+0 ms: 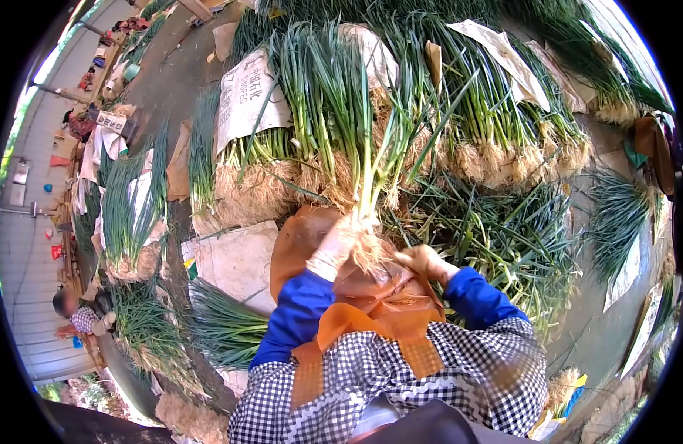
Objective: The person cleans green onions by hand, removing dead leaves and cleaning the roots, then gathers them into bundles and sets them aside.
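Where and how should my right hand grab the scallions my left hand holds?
Probably bring your right hand in from the right, around the pale stems just above your left hand: they gather narrowly there, while leaves fan out above and roots splay below.

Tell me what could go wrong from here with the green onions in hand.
The held bunch overlaps the stacked bunches in view, so leaves might tangle. Its roots hang over the orange apron and could shed dirt. If the left hand slips, stalks may drop into the loose leaves alongside.
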Demonstrator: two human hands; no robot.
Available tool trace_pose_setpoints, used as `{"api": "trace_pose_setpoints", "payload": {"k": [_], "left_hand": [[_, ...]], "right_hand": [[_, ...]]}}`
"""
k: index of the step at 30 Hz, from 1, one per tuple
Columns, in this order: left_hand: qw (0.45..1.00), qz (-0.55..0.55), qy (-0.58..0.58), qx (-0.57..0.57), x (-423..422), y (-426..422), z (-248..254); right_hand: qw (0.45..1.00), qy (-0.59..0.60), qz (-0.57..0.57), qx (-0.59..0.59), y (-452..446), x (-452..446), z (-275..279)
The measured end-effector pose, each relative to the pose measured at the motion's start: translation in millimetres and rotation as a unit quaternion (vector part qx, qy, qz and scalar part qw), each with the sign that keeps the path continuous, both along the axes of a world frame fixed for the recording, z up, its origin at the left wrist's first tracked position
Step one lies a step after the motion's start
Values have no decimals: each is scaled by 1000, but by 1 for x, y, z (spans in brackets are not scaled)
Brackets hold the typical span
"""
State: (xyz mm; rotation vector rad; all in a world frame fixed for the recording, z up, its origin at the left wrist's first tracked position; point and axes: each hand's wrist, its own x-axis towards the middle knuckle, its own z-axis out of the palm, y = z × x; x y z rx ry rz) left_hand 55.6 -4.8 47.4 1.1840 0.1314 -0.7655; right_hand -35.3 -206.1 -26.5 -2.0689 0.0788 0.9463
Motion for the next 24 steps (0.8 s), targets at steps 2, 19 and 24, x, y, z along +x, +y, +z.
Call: {"api": "trace_pose_setpoints", "payload": {"k": [2, 19, 24], "left_hand": [[998, 33, -12, -50, 12, 16, 43], [996, 85, -5, 3, -30, -42, -41], [990, 132, 29, -30, -40, -40, -50]], "right_hand": [[963, -49, 187, -190, -35, -7, -2], [931, -210, -261, 143, 23, 72, 42], [770, -195, -534, 289, -16, 78, -9]]}}
